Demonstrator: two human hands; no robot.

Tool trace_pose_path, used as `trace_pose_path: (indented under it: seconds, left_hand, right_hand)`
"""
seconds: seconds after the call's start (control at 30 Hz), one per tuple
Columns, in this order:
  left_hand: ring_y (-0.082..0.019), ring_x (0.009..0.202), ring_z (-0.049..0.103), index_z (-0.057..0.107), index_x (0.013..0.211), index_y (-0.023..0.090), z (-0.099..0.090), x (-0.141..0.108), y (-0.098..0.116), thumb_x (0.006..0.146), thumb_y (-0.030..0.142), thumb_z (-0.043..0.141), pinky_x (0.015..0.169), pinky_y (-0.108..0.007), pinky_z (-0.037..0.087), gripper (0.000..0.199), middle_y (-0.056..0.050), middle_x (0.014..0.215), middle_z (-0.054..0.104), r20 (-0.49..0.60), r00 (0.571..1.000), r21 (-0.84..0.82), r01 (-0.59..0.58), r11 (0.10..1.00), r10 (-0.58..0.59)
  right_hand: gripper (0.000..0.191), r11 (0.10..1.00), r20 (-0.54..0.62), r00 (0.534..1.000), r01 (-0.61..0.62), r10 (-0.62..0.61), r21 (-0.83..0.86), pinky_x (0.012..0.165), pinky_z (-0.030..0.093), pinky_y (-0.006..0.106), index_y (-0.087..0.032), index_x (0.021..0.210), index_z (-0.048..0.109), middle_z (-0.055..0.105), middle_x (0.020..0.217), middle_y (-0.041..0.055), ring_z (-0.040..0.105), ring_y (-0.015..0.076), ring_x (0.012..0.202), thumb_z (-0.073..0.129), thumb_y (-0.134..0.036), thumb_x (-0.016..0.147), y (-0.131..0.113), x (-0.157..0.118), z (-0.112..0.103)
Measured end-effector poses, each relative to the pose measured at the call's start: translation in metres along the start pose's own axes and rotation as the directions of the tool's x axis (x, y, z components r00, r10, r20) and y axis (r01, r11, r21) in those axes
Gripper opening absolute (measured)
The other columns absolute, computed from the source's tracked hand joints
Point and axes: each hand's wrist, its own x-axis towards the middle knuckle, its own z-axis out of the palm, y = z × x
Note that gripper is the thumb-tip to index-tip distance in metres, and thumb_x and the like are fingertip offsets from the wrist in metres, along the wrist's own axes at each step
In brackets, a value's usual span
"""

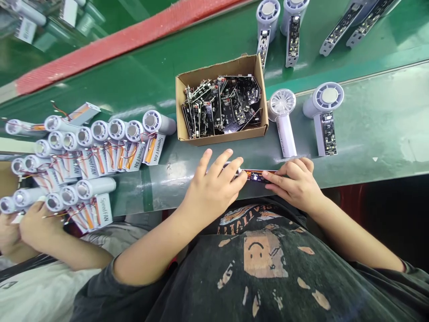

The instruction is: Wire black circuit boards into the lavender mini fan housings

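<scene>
My left hand [212, 188] and my right hand [295, 183] hold a narrow black circuit board [258, 176] at the front edge of the green conveyor belt [368, 129]. A small lit LED shows on the board. My left fingers cover one end of it, along with a pale part I cannot make out. My right fingertips press the other end. Just beyond my hands stands a cardboard box [221, 100], heaped with similar black circuit boards. To my right lie two handheld fan bodies, one white [283, 120] and one pale lilac with a board fitted [323, 118].
Rows of white fan tubes with "SpeedFAN" cards and red wires [97, 152] lie at the left, beside a co-worker's hand [40, 226]. More fans and boards [291, 31] stand on a farther belt at the top. A red strip [117, 40] runs beyond it.
</scene>
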Motion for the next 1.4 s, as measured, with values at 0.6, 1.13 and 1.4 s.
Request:
trace_pose_path:
  seconds: [0.6,1.13,1.4]
  left_hand:
    - [-0.035,0.124,0.057,0.069,0.101,0.019,-0.003,0.006,0.015,0.090,0.018,0.061,0.106,-0.061,0.041,0.015,-0.010,0.125,0.067,0.071,0.993,0.034,0.087,0.996,-0.089]
    - [-0.035,0.129,0.052,0.068,0.102,0.019,-0.008,0.008,0.011,0.088,0.027,0.065,0.111,-0.062,0.031,0.016,-0.009,0.135,0.062,0.143,0.988,0.185,-0.083,0.979,0.056]
    - [-0.030,0.116,0.063,0.067,0.104,0.018,-0.003,0.002,-0.005,0.090,0.021,0.060,0.107,-0.054,0.040,0.016,-0.009,0.119,0.072,0.044,0.997,-0.031,-0.067,0.997,0.068]
  right_hand:
    - [0.021,0.999,-0.102,0.994,0.042,-0.038,0.035,0.083,0.029,0.036,-0.028,0.113,0.072,0.060,0.079,0.0008,0.046,0.0172,0.082,0.059,-0.034,0.097,-0.005,0.004,0.002]
    - [0.021,0.998,-0.097,0.995,0.033,-0.027,0.060,0.084,0.029,0.038,-0.029,0.112,0.072,0.061,0.080,0.0004,0.047,0.0173,0.081,0.057,-0.034,0.099,-0.005,0.002,0.004]
    - [0.020,0.997,-0.074,0.997,0.026,-0.021,0.070,0.086,0.028,0.038,-0.028,0.112,0.072,0.062,0.080,0.0012,0.048,0.0187,0.083,0.059,-0.033,0.097,-0.006,0.003,0.003]
